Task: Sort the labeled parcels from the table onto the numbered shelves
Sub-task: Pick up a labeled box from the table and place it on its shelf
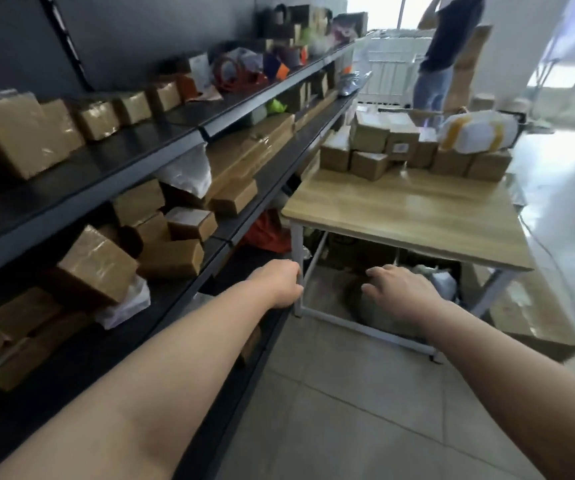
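Several parcels [400, 143] sit stacked at the far edge of the table [417, 216], waiting for the shelves [189, 133]. The right hand [396, 289] reaches forward released, fingers spread, empty. The left hand [279, 285] curls by the table leg [298, 244]; whether it grips is unclear.

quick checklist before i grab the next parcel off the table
1. Is the right hand free: ok, fingers spread, holding nothing.
2. Is the left hand free: cannot tell, its fingers curl out of sight beside the white table leg.
3. Parcels left to sort: ok, brown boxes are stacked along the far edge of the table.
4. Labels readable: cannot tell, too far off and blurred.
5. Numbers readable on the shelves: cannot tell, none can be made out.
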{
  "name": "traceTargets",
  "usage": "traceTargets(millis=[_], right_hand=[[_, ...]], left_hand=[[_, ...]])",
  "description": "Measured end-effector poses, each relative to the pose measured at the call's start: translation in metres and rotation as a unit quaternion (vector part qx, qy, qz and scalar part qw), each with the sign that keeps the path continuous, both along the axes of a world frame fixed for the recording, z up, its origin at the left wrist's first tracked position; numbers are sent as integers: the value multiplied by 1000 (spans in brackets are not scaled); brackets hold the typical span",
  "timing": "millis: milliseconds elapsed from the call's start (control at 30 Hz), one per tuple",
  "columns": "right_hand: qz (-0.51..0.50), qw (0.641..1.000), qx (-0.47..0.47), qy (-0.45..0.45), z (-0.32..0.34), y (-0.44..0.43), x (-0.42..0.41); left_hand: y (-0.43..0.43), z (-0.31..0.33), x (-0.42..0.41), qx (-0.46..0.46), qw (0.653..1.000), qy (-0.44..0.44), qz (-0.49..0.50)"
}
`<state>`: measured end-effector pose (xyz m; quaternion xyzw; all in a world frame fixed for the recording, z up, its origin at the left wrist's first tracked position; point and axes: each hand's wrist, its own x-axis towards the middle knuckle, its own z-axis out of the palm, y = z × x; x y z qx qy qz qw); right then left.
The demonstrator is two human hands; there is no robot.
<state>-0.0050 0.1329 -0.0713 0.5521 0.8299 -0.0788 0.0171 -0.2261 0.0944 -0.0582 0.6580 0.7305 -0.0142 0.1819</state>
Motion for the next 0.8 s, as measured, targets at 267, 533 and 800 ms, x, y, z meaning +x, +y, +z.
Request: traceTargets(millis=[267, 533, 800], right_hand=[[-118, 993, -12, 20, -16, 102, 71], [-133, 991, -17, 29, -6, 249, 132], [-139, 989, -15, 52, -3, 370, 156]], left_hand=[[149, -10, 76, -5, 993, -26, -115], [294, -2, 151, -10, 992, -51, -110], [408, -11, 174, -19, 993, -79, -81]])
